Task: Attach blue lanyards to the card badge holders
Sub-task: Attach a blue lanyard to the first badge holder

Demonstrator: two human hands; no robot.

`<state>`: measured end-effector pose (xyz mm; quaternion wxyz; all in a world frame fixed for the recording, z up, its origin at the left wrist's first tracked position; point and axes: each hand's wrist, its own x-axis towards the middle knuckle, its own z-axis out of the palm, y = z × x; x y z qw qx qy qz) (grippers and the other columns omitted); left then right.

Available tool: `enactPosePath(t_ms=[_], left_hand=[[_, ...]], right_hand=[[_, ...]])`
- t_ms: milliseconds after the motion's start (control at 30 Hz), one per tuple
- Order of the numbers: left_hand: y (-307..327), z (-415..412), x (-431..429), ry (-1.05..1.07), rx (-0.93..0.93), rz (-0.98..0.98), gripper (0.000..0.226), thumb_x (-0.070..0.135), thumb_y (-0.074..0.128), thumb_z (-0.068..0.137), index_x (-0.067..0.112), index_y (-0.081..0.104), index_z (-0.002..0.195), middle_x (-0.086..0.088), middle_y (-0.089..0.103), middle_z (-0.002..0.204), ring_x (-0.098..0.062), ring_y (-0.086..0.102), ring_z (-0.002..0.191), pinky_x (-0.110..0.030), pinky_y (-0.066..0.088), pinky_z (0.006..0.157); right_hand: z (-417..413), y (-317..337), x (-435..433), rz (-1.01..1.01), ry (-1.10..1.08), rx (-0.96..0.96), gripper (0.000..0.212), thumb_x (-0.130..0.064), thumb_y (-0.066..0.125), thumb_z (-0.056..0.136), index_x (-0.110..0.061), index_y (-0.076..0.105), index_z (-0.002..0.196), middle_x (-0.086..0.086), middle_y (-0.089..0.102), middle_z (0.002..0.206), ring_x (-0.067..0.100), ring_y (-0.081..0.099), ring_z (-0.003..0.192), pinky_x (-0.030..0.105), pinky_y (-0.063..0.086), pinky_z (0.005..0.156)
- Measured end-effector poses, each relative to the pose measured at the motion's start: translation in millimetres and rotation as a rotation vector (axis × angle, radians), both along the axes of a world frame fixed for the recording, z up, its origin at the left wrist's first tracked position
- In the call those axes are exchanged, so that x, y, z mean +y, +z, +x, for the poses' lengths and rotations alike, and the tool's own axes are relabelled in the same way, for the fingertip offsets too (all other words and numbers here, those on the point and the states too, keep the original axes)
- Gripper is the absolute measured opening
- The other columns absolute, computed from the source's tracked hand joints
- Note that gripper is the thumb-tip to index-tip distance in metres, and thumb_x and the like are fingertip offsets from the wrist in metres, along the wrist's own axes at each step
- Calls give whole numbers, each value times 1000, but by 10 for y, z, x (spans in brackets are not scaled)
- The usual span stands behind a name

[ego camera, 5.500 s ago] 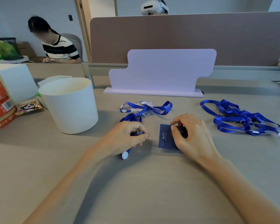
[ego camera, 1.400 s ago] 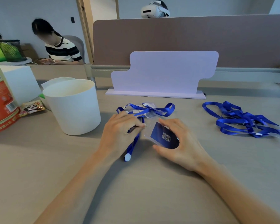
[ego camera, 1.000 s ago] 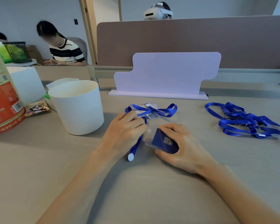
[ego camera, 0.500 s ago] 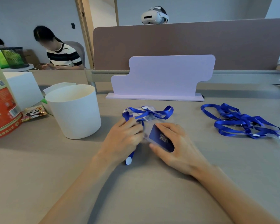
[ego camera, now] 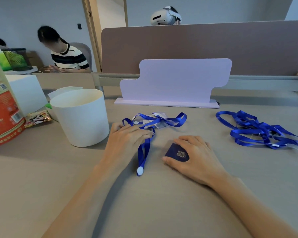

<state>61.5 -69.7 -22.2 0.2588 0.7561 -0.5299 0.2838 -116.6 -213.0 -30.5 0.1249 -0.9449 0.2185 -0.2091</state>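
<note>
Two hands: both rest low on the desk point(ego camera: 162, 212), on the right side of the white tub point(ego camera: 81, 121). The left hand point(ego camera: 126, 141) is nearer the tub and the right hand point(ego camera: 196, 157) is farther from it.
Left hand: its fingers lie nearly straight on top of the upper end of one blue lanyard point(ego camera: 144, 152), and the thumb is out of sight.
Right hand: thumb and fingers curl round the edges of the badge holder point(ego camera: 176, 152), with the dark blue card facing up.
Lanyard axis: the strap runs from under the left fingertips toward the person and ends in a white tip point(ego camera: 140, 170).
Deciding relation: the holder lies just beyond the strap on the side away from the tub, with bare desk between them. The strap's upper end, under the left fingers, is the part closest to the holder's far edge.
Slot: the clear plastic is too faint to show which edge carries it.
Step, as a judgement: the pair is not yet joined, so the left hand must carry its end across to the holder.
Other lanyards: a bundle with clear holders point(ego camera: 159, 120) lies behind the hands. A loose heap point(ego camera: 260, 133) lies farthest from the tub.
</note>
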Motion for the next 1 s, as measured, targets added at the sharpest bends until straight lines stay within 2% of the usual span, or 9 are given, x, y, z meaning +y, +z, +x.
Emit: enactPosePath(t_ms=[100, 167, 200, 300, 500, 600, 667, 767, 1000], left_hand=[[132, -154, -35, -79, 481, -159, 22, 26, 50, 96, 31, 69, 87, 24, 63, 68, -2, 57, 71, -20, 33, 78], [273, -218, -37, -189, 941, -376, 22, 17, 49, 99, 19, 66, 86, 12, 69, 72, -5, 61, 64, -12, 45, 62], [332, -212, -23, -197, 1018, -462, 22, 15, 47, 100, 15, 65, 87, 8, 70, 74, -4, 62, 61, -11, 46, 57], [403, -161, 20, -194, 1101, -553, 24, 18, 43, 102, 17, 64, 91, 6, 69, 77, 3, 61, 59, -11, 47, 56], [404, -81, 80, -221, 1189, -607, 24, 28, 43, 102, 23, 66, 95, 9, 69, 78, 1, 57, 58, -15, 42, 56], [465, -67, 149, -249, 1280, -702, 24, 25, 44, 102, 18, 65, 95, 7, 69, 78, 1, 52, 51, -13, 39, 51], [481, -54, 183, -268, 1312, -721, 25, 28, 44, 102, 22, 66, 93, 9, 69, 77, 0, 53, 54, -17, 41, 52], [513, -52, 222, -262, 1363, -735, 25, 30, 44, 101, 23, 67, 93, 10, 70, 78, 0, 55, 54, -18, 43, 48], [543, -44, 251, -275, 1397, -750, 25, 28, 44, 101, 22, 67, 92, 11, 71, 75, -3, 55, 55, -16, 42, 49]], right_hand=[[22, 17, 13, -29, 45, -137, 72, -74, 42, 73, -27, 63, 123, -12, 58, 123, 10, 47, 120, 30, 36, 104], [48, 24, 39, -38, 74, -232, 55, -61, 49, 78, -25, 68, 116, -12, 63, 107, 12, 53, 105, 32, 42, 95], [70, 38, 66, -5, 79, -282, 45, -54, 55, 81, -25, 69, 113, -13, 63, 98, 9, 53, 97, 30, 44, 90], [225, 144, 181, 173, 120, -333, 27, -37, 67, 86, -26, 70, 110, -15, 61, 80, -1, 50, 83, 18, 38, 79], [775, 295, 416, 483, 220, -116, 30, -39, 66, 85, -20, 68, 108, -10, 53, 63, 0, 46, 56, 18, 34, 59], [981, 281, 548, 436, 270, -28, 29, -42, 69, 79, -18, 70, 96, -9, 47, 57, 6, 40, 53, 22, 31, 55], [1081, 267, 596, 429, 292, 4, 16, -42, 71, 76, -28, 65, 77, -8, 44, 55, 6, 37, 51, 23, 29, 53], [1173, 261, 636, 434, 357, -9, 26, -34, 74, 75, -42, 54, 60, -7, 40, 56, 7, 33, 51, 22, 27, 50], [1240, 260, 553, 264, 389, 133, 16, -39, 64, 85, -26, 60, 76, -6, 43, 58, 9, 40, 55, 26, 32, 55]])
